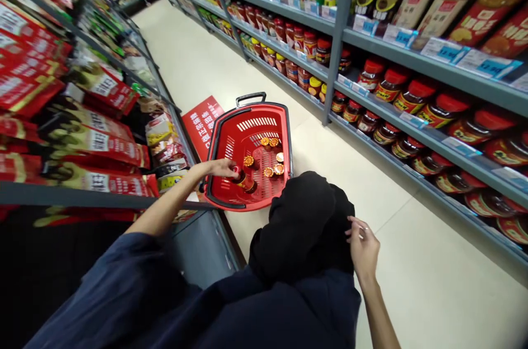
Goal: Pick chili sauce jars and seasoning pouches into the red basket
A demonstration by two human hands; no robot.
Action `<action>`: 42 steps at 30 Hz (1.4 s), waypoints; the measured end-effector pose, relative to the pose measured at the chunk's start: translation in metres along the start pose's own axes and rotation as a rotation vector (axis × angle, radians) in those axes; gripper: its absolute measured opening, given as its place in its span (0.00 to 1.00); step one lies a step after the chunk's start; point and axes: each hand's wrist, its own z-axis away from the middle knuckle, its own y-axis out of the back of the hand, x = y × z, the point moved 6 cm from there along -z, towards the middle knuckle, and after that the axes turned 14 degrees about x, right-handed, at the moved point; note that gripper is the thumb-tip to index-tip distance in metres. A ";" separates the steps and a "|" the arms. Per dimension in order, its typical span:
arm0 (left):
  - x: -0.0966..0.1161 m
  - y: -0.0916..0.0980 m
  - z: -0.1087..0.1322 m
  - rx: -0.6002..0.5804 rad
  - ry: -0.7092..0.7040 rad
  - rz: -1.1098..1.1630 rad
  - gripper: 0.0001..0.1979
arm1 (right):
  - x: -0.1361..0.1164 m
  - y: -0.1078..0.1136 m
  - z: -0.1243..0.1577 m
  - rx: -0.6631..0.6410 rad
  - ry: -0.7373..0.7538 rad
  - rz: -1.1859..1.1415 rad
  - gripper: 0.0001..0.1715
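Red-capped and dark-bodied, a small glass-looking bottle with a red-and-yellow label (247, 183) sits tilted in the grasp of the left hand (223, 168), fingers around its cap; the label's print is too small to read. It is inside the red plastic basket with black trim (243, 207), on its near left side. Farther in and to the right stand several small bottles with orange, crinkled-looking caps (268, 172). The right hand (363, 244) is loosely curled beside the black-clothed knee (303, 222); whether it holds anything, I cannot tell. Beyond the basket's far left lies a red panel (201, 124) printed with white Chinese characters, partly covered. To the left, red-and-gold pouches (103, 145) carry white blocks of blurred lettering. To the right, red-lidded jars with yellow labels (414, 94) line grey metal shelves (437, 63), above blue-and-white price tags (400, 36) with smeared digits.
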 end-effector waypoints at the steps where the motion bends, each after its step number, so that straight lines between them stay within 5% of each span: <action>1: 0.006 0.020 0.010 -0.003 -0.003 -0.005 0.15 | -0.027 0.001 -0.002 0.042 0.032 -0.069 0.22; 4: 0.053 0.081 0.047 0.043 -0.087 -0.048 0.17 | -0.131 -0.008 -0.005 0.045 0.268 -0.254 0.16; 7: 0.133 0.132 0.090 0.108 -0.242 -0.126 0.21 | -0.228 -0.037 0.009 -0.236 0.496 -0.345 0.23; 11: 0.231 0.167 0.139 0.082 -0.347 -0.065 0.25 | -0.279 -0.073 0.035 -0.614 0.536 -0.390 0.41; 16: 0.288 0.169 0.161 0.117 -0.520 0.066 0.30 | -0.265 -0.068 0.038 -0.565 0.341 -0.671 0.36; 20: 0.295 0.147 0.156 0.157 -0.624 0.426 0.41 | -0.265 -0.033 0.029 -0.423 0.353 -0.741 0.32; 24: 0.312 0.112 0.162 0.235 -0.797 0.727 0.38 | -0.278 0.013 0.016 -0.306 0.407 -0.769 0.31; 28: 0.344 0.076 0.184 0.124 -0.866 0.974 0.34 | -0.287 0.049 0.009 -0.196 0.466 -0.748 0.31; 35: 0.376 0.051 0.183 0.010 -0.771 1.161 0.33 | -0.279 0.085 0.010 -0.108 0.549 -0.567 0.37; 39: 0.384 0.031 0.179 -0.101 -0.725 1.158 0.31 | -0.244 0.102 0.013 -0.105 0.526 -0.493 0.32; 42: 0.389 0.019 0.174 -0.086 -0.679 1.111 0.32 | -0.171 0.113 0.014 0.021 0.369 -0.467 0.27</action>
